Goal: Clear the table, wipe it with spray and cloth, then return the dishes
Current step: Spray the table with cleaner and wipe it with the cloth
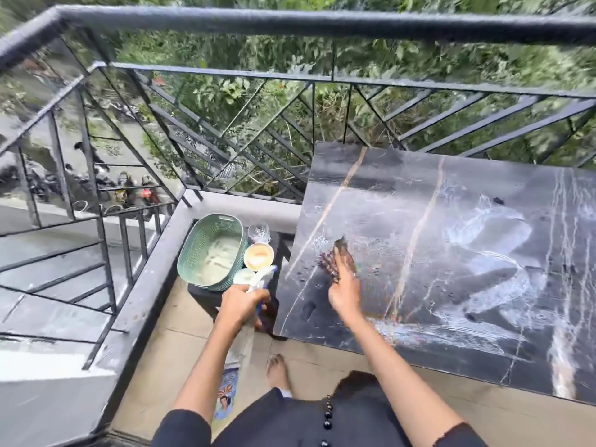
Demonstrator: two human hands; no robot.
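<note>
Desk (467, 195): black marble, tan + white veins running lengthwise, white foamy swirls & streaks on top. Cloth (338, 256): dark brown w/ purplish fringe, blurred. Basket (190, 259): teal-green, fine woven-look holes in walls, pale inside. Bowl (259, 254): cream rim, orange-ish centre. Small bowl (244, 275): pale green-white. Spray bottle (240, 350): whitish see-through body, blue trigger, blue label w/ red-orange pic. Railing (290, 24): black, diagonal bar pattern. Floor (167, 350): beige tiles. Stool (206, 295): black. Sleeve (180, 427): black; beads (327, 414) glossy black.
</note>
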